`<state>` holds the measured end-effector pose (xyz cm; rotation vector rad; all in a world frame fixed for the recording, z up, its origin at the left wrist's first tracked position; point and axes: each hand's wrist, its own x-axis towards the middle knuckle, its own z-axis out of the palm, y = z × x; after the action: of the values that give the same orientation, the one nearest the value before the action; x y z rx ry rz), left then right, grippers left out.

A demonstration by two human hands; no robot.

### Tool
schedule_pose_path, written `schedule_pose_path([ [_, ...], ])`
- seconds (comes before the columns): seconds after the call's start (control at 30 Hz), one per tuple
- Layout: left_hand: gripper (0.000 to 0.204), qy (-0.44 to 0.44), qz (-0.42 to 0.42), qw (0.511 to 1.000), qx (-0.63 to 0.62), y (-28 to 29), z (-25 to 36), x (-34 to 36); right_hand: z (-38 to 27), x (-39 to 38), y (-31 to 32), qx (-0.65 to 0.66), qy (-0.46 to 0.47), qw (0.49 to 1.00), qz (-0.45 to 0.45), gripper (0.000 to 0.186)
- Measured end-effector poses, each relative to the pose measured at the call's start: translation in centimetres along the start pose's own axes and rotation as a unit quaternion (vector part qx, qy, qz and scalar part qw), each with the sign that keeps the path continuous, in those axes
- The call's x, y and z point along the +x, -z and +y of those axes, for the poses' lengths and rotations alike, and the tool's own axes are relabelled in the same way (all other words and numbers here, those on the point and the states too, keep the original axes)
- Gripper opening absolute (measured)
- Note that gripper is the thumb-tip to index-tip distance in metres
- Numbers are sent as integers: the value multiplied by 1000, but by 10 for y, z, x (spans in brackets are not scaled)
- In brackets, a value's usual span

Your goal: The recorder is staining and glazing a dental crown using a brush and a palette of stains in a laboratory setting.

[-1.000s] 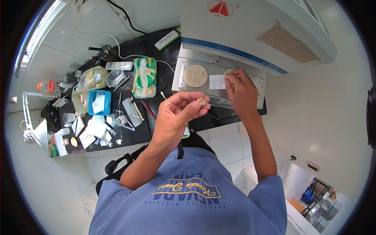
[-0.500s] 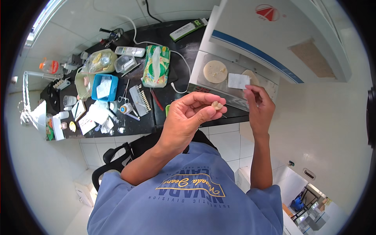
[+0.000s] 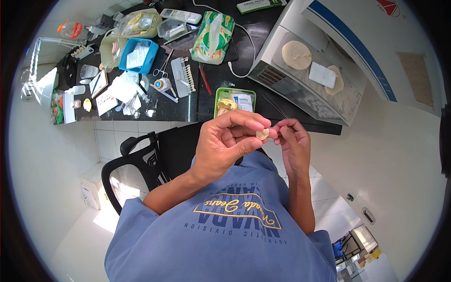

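My left hand [image 3: 218,145] is in the middle of the view, holding a small cream, tooth-shaped piece [image 3: 262,134] between its fingertips. My right hand [image 3: 293,145] is just to the right, thumb and fingertips pinched close beside the piece; I cannot make out what, if anything, is in them. Beyond my hands is a green tray [image 3: 217,105] with small packets and pieces. Thin tweezers [image 3: 275,104] lie right of it. On the machine's metal platform [image 3: 282,82] are a round cream disc [image 3: 296,55], a white pad [image 3: 322,74] and another cream disc [image 3: 332,88].
The black bench [image 3: 183,113] holds a tissue pack [image 3: 213,37], a blue basket [image 3: 149,44], a shade guide [image 3: 182,77], scissors [image 3: 161,70], a lamp [image 3: 42,84] and several containers. A large white machine [image 3: 366,42] stands at the right. A black chair [image 3: 117,171] is at my lower left.
My right hand has left the white pad on the machine and come down beside my left hand. The view has swung, showing more of the chair and the green tray.
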<state>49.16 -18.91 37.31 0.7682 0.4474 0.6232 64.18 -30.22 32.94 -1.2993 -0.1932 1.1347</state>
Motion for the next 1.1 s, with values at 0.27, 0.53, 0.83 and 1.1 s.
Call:
schedule_pose_path([
  [0.27,21,-62,5,998,23,2,-1,-30,-14,-14,-19,-98,-40,991,-81,27],
  [0.53,19,-45,92,981,164,28,-20,-41,-4,-19,-35,-147,-30,969,-195,31],
  [0.83,16,65,110,980,152,78,-44,-50,44,1,-52,-161,-179,951,-196,22],
  [1.1,16,130,74,962,230,123,-47,-40,75,20,-58,-253,-208,928,-180,26],
])
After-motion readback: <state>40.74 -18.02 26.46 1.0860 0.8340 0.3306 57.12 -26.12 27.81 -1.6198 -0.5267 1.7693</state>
